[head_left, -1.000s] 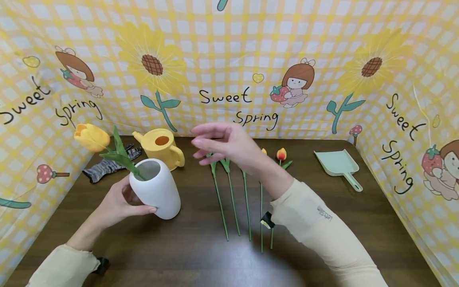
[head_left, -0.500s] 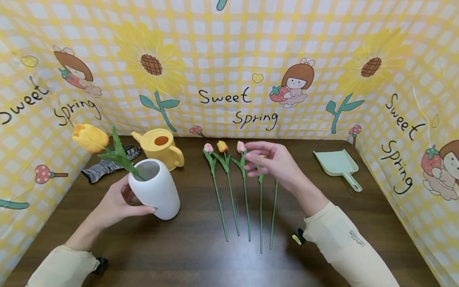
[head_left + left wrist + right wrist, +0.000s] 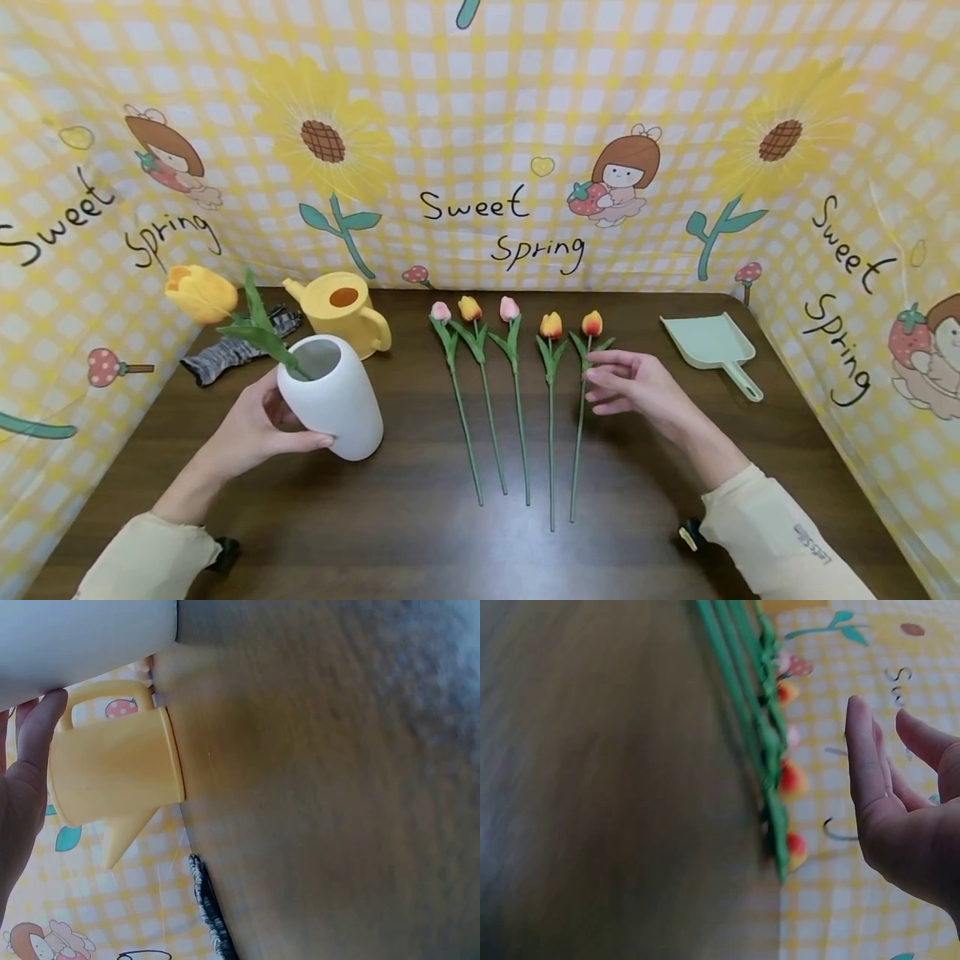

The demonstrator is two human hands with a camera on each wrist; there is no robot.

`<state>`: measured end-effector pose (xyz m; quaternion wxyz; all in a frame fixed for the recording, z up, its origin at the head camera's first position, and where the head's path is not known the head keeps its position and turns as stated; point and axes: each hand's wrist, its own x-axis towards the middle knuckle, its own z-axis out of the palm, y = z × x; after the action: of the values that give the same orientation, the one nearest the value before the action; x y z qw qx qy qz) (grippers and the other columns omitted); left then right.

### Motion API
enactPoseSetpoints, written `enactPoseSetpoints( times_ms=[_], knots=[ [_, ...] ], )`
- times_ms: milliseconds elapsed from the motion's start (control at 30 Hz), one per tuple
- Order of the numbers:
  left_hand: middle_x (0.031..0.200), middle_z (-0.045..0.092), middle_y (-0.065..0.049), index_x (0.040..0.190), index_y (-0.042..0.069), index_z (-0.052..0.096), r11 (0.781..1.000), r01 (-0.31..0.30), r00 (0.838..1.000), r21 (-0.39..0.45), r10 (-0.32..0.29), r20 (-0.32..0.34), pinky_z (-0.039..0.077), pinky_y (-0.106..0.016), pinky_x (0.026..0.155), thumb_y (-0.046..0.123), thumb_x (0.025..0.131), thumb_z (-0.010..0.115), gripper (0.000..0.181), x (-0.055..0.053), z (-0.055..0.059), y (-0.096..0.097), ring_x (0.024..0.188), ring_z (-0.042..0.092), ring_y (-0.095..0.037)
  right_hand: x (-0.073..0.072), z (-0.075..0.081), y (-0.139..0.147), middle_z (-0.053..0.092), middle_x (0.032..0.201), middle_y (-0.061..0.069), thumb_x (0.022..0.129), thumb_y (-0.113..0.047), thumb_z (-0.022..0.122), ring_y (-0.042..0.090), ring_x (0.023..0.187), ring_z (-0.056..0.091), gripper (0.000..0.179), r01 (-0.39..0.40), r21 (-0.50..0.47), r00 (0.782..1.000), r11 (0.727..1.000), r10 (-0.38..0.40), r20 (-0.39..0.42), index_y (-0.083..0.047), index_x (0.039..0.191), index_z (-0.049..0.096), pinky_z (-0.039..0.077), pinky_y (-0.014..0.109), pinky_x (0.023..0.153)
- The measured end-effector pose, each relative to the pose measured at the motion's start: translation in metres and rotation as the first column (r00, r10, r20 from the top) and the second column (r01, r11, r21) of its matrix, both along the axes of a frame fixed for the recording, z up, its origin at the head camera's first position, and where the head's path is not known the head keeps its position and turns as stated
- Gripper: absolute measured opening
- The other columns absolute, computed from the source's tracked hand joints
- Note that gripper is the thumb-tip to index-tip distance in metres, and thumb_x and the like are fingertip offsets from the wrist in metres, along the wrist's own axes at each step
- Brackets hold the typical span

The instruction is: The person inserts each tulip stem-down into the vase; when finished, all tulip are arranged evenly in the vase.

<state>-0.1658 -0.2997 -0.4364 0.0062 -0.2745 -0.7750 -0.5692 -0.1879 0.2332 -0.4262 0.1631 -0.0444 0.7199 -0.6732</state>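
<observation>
My left hand (image 3: 243, 429) grips a white vase (image 3: 337, 408), thumb across its front. The vase leans a little to the left; whether its base touches the table I cannot tell. A yellow tulip (image 3: 201, 294) with green leaves stands in the vase, its head tipping out over the left side. My right hand (image 3: 641, 383) hovers by the rightmost red-and-yellow tulip (image 3: 592, 323), fingers loosely extended and holding nothing. In the right wrist view the right hand (image 3: 904, 802) is apart from the flowers. Several more pink or orange-yellow tulips (image 3: 515, 367) lie in a row, stems toward me.
Behind the vase stands a yellow watering can (image 3: 337, 312). A grey knitted glove or sock-like cloth (image 3: 225, 354) lies left of it. A pale green dustpan (image 3: 708, 342) is at the back right. Checked cloth walls (image 3: 480, 108) enclose the dark wooden table (image 3: 420, 533).
My right hand has moved right, from near the watering can across the row of tulips to the rightmost one. My left hand and the vase stay about where they were.
</observation>
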Motion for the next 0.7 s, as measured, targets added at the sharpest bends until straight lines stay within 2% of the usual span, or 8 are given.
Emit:
enactPoseSetpoints(
  times_ms=[67, 200, 400, 567, 700],
  knots=[
    [0.129, 0.061, -0.010, 0.145, 0.003, 0.046, 1.000, -0.004, 1.000, -0.004, 0.004, -0.003, 0.062, -0.034, 0.076, -0.018, 0.067, 0.086, 0.091, 0.000, 0.001, -0.001, 0.106, 0.068, -0.019, -0.001, -0.006, 0.004, 0.063, 0.124, 0.031, 0.097, -0.018, 0.072, 0.040, 0.099, 0.070, 0.060, -0.005, 0.012, 1.000, 1.000, 0.005, 0.024, 0.010, 0.143, 0.046, 0.061, 0.047, 0.081],
    [0.129, 0.061, -0.010, 0.145, 0.004, 0.047, 1.000, 0.002, 1.000, -0.011, -0.002, 0.008, 0.062, -0.035, 0.077, -0.017, 0.068, 0.086, 0.089, 0.002, 0.003, -0.002, 0.106, 0.068, -0.020, -0.003, -0.014, 0.011, 0.061, 0.128, 0.031, 0.097, -0.019, 0.071, 0.040, 0.102, 0.069, 0.061, -0.022, 0.055, 0.998, 0.998, 0.019, 0.061, 0.010, 0.144, 0.045, 0.061, 0.047, 0.081],
    [0.129, 0.061, -0.009, 0.145, 0.005, 0.047, 1.000, -0.012, 1.000, -0.012, 0.013, 0.012, 0.063, -0.036, 0.076, -0.016, 0.067, 0.087, 0.090, 0.004, 0.001, -0.002, 0.105, 0.068, -0.019, -0.010, -0.024, 0.020, 0.062, 0.130, 0.027, 0.098, -0.022, 0.071, 0.034, 0.101, 0.071, 0.063, -0.051, 0.106, 0.992, 0.993, 0.038, 0.123, 0.011, 0.144, 0.043, 0.061, 0.046, 0.081],
    [0.128, 0.061, -0.009, 0.144, 0.006, 0.047, 0.999, -0.028, 1.000, -0.026, 0.028, 0.000, 0.063, -0.035, 0.075, -0.016, 0.066, 0.088, 0.090, 0.001, 0.002, -0.001, 0.104, 0.069, -0.018, -0.018, -0.031, 0.023, 0.066, 0.126, 0.020, 0.097, -0.023, 0.072, 0.027, 0.096, 0.072, 0.063, -0.033, 0.149, 0.984, 0.988, 0.006, 0.180, 0.011, 0.143, 0.045, 0.062, 0.043, 0.080],
    [0.128, 0.061, -0.009, 0.144, 0.005, 0.047, 1.000, -0.012, 1.000, -0.025, 0.012, -0.006, 0.063, -0.034, 0.075, -0.016, 0.066, 0.088, 0.091, 0.000, 0.002, -0.001, 0.104, 0.068, -0.018, -0.016, -0.036, 0.024, 0.070, 0.118, 0.015, 0.096, -0.023, 0.073, 0.024, 0.091, 0.072, 0.061, -0.017, 0.169, 0.979, 0.986, -0.019, 0.205, 0.011, 0.139, 0.047, 0.062, 0.041, 0.079]
  ],
)
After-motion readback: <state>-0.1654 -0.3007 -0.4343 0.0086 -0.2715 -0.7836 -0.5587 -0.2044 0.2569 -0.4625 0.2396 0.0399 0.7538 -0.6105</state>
